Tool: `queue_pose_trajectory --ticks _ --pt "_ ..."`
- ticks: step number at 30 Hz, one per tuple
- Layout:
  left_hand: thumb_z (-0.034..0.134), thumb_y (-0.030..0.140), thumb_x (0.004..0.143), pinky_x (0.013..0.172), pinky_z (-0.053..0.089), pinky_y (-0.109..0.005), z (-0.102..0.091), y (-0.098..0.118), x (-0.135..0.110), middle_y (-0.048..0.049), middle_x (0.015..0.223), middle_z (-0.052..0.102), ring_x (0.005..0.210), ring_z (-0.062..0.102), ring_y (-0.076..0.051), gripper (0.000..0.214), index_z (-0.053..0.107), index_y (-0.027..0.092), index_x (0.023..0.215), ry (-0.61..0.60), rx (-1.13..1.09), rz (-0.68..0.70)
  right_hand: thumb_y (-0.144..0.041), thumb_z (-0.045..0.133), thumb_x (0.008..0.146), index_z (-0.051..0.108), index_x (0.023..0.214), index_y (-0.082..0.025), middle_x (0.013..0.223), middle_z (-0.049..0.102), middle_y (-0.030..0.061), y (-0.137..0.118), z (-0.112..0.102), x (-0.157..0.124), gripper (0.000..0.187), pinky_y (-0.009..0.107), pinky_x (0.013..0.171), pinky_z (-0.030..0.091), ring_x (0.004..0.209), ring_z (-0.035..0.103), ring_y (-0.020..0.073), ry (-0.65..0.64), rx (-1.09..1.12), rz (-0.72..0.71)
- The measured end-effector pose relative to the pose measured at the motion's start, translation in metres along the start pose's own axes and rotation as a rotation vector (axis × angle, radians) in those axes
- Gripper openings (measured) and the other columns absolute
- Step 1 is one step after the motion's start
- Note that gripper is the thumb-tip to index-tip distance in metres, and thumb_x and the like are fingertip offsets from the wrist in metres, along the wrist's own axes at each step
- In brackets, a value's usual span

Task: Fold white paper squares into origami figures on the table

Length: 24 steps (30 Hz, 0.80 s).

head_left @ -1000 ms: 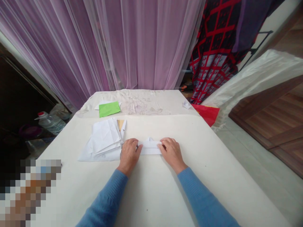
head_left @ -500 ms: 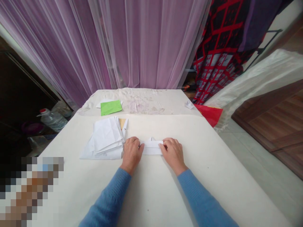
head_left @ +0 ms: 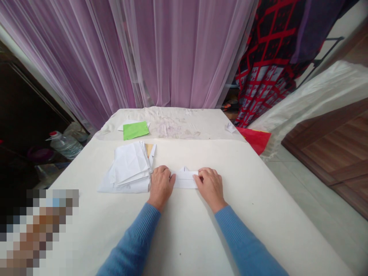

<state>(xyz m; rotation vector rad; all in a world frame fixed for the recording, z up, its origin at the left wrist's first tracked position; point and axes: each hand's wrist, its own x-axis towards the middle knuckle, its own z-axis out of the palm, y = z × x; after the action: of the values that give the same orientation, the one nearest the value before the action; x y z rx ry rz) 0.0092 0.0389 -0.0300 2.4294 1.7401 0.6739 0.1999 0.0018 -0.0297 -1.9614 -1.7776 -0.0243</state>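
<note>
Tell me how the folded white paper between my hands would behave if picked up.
The folded white paper looks thin, so it's probably light. Its lengthwise fold line suggests it may be stiffer than a loose sheet. Lying flat, it seems unlikely to roll.

Left sleeve (head_left: 126, 245): mid-blue knit, long, fine lengthwise ribbing at the left cuff (head_left: 147, 219), plainer knit above with soft creases. Right sleeve (head_left: 253, 245): same blue, matching ribs at the right cuff (head_left: 228, 219), widening up the forearm. Left hand (head_left: 161, 186), right hand (head_left: 211, 188): bare past the snug cuffs
</note>
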Motion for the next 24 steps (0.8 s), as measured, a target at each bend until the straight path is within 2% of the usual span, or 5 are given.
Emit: queue_pose_trajectory --ticks 10,14,17,20,24 --pt "0.055 0.026 0.087 0.086 0.044 -0.039 -0.0029 0.0008 -0.0001 -0.0077 0.097 0.06 0.094 0.052 -0.024 0.012 0.055 0.02 0.077 0.003 -0.021 -0.018 -0.027 0.06 0.086 0.058 0.068 -0.022 0.095 0.067 0.0032 -0.0011 -0.0018 0.0001 0.019 0.032 0.075 0.032 0.091 0.053 0.0202 -0.014 0.014 0.006" --pt "0.056 0.024 0.086 0.083 0.044 -0.037 -0.0054 0.0021 -0.0003 -0.0067 0.093 0.059 0.092 0.053 -0.024 0.005 0.055 0.02 0.09 0.022 -0.027 -0.06 -0.025 0.058 0.085 0.06 0.083 -0.022 0.092 0.065 0.0033 0.0005 0.0005 0.0 0.005 0.032 0.077 0.032 0.09 0.053 0.0207 0.0 0.028 0.032" --pt "0.055 0.02 0.086 0.084 0.044 -0.037 -0.0069 0.0026 0.0008 -0.0065 0.096 0.06 0.093 0.054 -0.024 0.008 0.057 0.021 0.093 0.01 -0.041 -0.069 -0.02 0.056 0.085 0.062 0.092 -0.023 0.106 0.065 0.0043 0.0019 0.0031 -0.0005 0.01 0.032 0.081 0.033 0.097 0.054 0.0204 0.003 0.09 0.008" --pt "0.051 0.014 0.086 0.086 0.044 -0.037 -0.0068 0.0018 0.0022 -0.0064 0.102 0.062 0.096 0.055 -0.023 0.014 0.062 0.022 0.091 -0.024 -0.066 -0.046 -0.014 0.053 0.084 0.066 0.088 -0.026 0.122 0.061 0.0045 0.0029 0.0044 -0.0013 0.017 0.035 0.089 0.033 0.112 0.051 0.0209 -0.045 0.121 -0.062" --pt "0.047 0.009 0.084 0.088 0.043 -0.039 -0.0053 0.0006 0.0028 -0.0059 0.108 0.064 0.101 0.055 -0.023 0.026 0.067 0.025 0.089 -0.052 -0.07 -0.019 -0.01 0.048 0.084 0.068 0.087 -0.027 0.128 0.059 0.0042 0.0024 0.0028 -0.0007 0.026 0.04 0.096 0.031 0.123 0.045 0.0214 -0.094 0.103 -0.08"
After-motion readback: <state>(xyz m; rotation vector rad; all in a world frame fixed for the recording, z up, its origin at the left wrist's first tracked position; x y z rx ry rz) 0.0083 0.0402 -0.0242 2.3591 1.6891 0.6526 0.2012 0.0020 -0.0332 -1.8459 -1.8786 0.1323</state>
